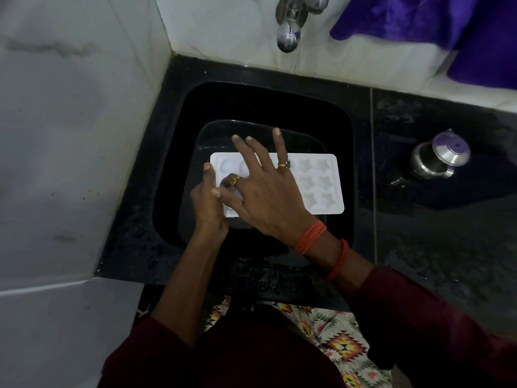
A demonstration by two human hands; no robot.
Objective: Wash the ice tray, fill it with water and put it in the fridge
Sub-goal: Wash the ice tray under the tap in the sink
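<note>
Seen from above, low inside the black sink (340, 135) set into a black stone table (419, 233): a white ice tray (321, 191), lying level, long side across the basin, star-shaped cups at its right end and rounder ones at its left. Resting on the sink floor or held just above it: cannot tell. Gripped at the left end by the left hand (207, 204), thumb up along the short edge, fingers curled against the rim. Laid over the tray's left half, the right hand (268, 197), fingers spread and mostly straight, one ringed finger bent down into a cup, orange thread bands (310, 238) round the wrist. Above, on the tiled wall, a steel tap (288, 37) beside a purple cloth (419, 21). To the right on the table, well apart from the sink, a lidded steel jug (439, 159).
</note>
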